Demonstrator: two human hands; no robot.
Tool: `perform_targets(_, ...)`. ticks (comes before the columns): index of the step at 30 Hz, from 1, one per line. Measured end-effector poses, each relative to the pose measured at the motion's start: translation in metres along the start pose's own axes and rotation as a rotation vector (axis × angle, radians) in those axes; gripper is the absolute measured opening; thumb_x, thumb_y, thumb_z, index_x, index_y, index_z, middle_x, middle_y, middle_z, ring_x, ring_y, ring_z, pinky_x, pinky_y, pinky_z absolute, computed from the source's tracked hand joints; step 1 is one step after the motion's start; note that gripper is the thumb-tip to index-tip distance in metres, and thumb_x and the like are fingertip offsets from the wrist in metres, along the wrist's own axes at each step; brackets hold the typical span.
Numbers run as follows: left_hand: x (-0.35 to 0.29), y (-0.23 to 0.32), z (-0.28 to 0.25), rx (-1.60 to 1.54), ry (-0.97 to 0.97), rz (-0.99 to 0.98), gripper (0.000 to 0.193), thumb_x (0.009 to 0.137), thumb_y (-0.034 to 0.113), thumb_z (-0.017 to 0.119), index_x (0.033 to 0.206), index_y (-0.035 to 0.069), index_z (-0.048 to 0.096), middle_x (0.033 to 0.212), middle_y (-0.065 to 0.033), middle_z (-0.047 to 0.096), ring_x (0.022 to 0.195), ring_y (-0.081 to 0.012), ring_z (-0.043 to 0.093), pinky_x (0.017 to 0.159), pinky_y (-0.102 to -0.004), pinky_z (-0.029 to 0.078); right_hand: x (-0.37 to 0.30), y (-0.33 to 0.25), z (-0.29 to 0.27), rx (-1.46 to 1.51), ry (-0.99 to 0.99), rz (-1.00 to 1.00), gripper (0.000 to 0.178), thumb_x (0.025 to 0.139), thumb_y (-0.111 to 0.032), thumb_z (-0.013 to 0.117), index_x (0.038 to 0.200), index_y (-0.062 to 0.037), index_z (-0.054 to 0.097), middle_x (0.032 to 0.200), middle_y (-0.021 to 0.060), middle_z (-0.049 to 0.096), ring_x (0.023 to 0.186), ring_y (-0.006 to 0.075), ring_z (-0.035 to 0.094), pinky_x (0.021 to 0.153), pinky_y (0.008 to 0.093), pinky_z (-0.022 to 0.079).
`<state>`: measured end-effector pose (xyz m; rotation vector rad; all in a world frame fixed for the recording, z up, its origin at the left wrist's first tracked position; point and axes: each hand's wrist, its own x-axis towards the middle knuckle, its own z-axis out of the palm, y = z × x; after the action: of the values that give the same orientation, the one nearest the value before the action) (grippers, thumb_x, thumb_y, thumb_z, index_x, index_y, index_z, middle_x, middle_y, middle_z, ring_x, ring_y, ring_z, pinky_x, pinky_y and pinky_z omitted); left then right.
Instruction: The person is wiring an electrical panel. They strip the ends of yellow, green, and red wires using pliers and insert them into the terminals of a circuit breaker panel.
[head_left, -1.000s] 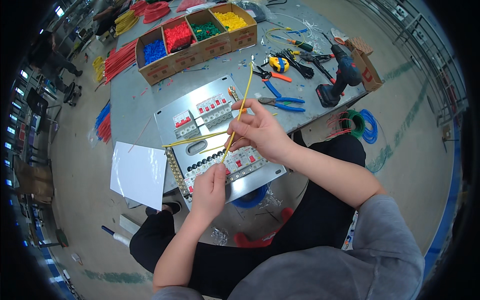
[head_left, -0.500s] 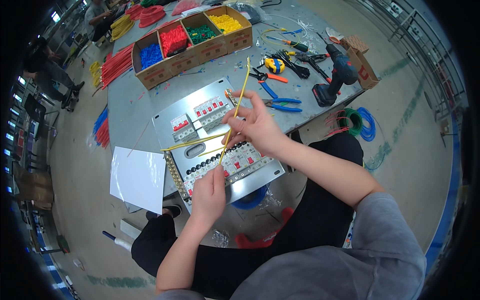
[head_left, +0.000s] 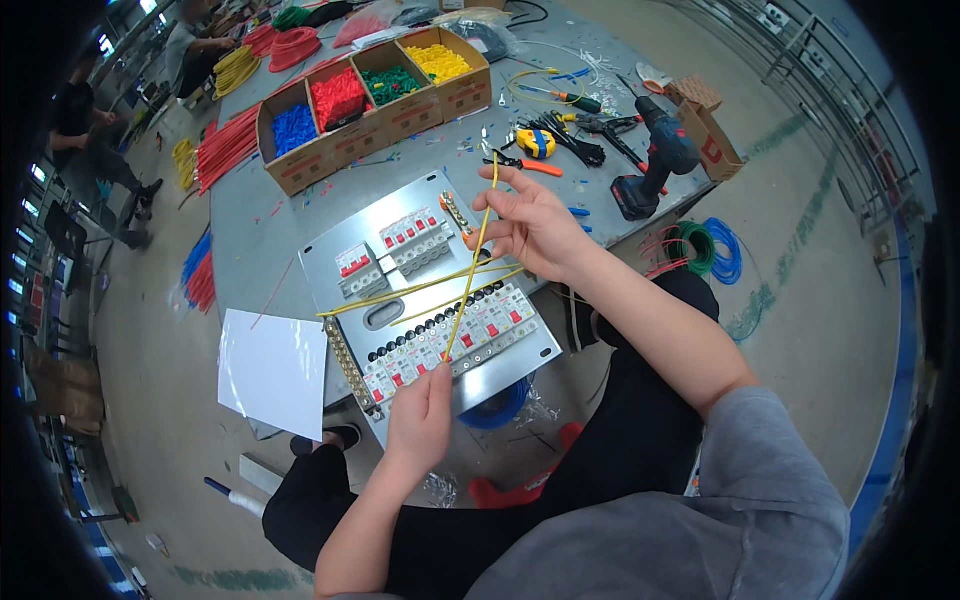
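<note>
A yellow wire (head_left: 467, 298) runs slantwise between my hands. My left hand (head_left: 420, 415) pinches its lower end with thumb and forefinger. Near the upper end, my right hand (head_left: 535, 225) has it between thumb and fingers. Beneath lies a metal mounting plate (head_left: 515, 368) with a long row of circuit breakers (head_left: 470, 340), a shorter breaker row (head_left: 415, 240) and a separate breaker block (head_left: 357, 270). Brass terminal bars (head_left: 347, 365) sit along the left edge, and a small one (head_left: 457, 213) at the far edge. Further yellow wires (head_left: 400, 291) lie across the plate.
Behind the plate stands a divided cardboard box (head_left: 365, 130) of coloured caps. A cordless drill (head_left: 657, 160), tape measure (head_left: 536, 144) and pliers (head_left: 535, 168) lie at right. White paper (head_left: 272, 375) overhangs the front table edge. Two people are at the far left.
My right hand has moved up along the yellow wire and outward, now covering most of the blue-handled pliers. My left hand keeps its pinch, slightly lower in view.
</note>
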<state>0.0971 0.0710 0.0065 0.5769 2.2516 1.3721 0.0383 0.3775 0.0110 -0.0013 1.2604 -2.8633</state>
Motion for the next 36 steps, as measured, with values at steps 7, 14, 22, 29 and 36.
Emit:
perform_targets(7, -0.005, 0.0, 0.005, -0.046, 0.025, 0.008, 0.054, 0.116, 0.037, 0.045, 0.075, 0.003, 0.053, 0.062, 0.002, 0.047, 0.059, -0.0084, 0.04, 0.055, -0.0322, 0.033, 0.001, 0.008, -0.009, 0.064, 0.121, -0.011, 0.046, 0.112, -0.029, 0.058, 0.15, -0.009, 0.042, 0.115, 0.0102, 0.066, 0.092, 0.0319, 0.079, 0.066, 0.0322, 0.063)
perform_targets(14, -0.012, -0.004, 0.005, -0.023, -0.007, -0.018, 0.055, 0.117, 0.035, 0.044, 0.075, 0.002, 0.054, 0.062, 0.0002, 0.048, 0.059, -0.0105, 0.041, 0.056, -0.033, 0.035, 0.01, 0.011, -0.024, 0.101, 0.055, 0.023, 0.036, 0.112, -0.03, 0.058, 0.14, -0.0094, 0.047, 0.112, 0.0104, 0.067, 0.092, 0.0291, 0.078, 0.066, 0.0312, 0.062)
perform_targets(22, -0.011, -0.007, 0.006, 0.06, 0.053, 0.012, 0.053, 0.117, 0.033, 0.045, 0.078, -0.001, 0.056, 0.063, -0.0048, 0.05, 0.059, -0.0155, 0.043, 0.057, -0.0365, 0.037, 0.014, 0.011, -0.014, -0.006, 0.149, -0.07, 0.026, 0.111, -0.024, 0.061, 0.128, -0.0084, 0.05, 0.111, 0.0125, 0.067, 0.093, 0.0288, 0.078, 0.063, 0.0302, 0.06)
perform_targets(29, -0.015, -0.01, 0.006, -0.063, 0.017, -0.072, 0.05, 0.116, 0.034, 0.048, 0.08, -0.001, 0.058, 0.065, -0.0027, 0.054, 0.062, -0.0114, 0.046, 0.057, -0.0335, 0.038, 0.017, 0.001, -0.023, 0.03, 0.017, -0.018, 0.025, 0.112, -0.029, 0.058, 0.126, -0.0084, 0.052, 0.11, 0.0097, 0.068, 0.093, 0.0276, 0.077, 0.061, 0.0281, 0.058)
perform_targets(36, -0.013, -0.01, 0.02, 0.018, 0.058, 0.006, 0.049, 0.114, 0.031, 0.048, 0.087, -0.006, 0.064, 0.062, -0.0195, 0.058, 0.055, -0.0296, 0.054, 0.057, -0.0433, 0.042, 0.015, 0.013, -0.023, -0.012, 0.153, -0.141, 0.026, 0.112, -0.03, 0.059, 0.126, -0.0091, 0.055, 0.106, 0.0086, 0.07, 0.092, 0.0256, 0.077, 0.061, 0.0283, 0.056)
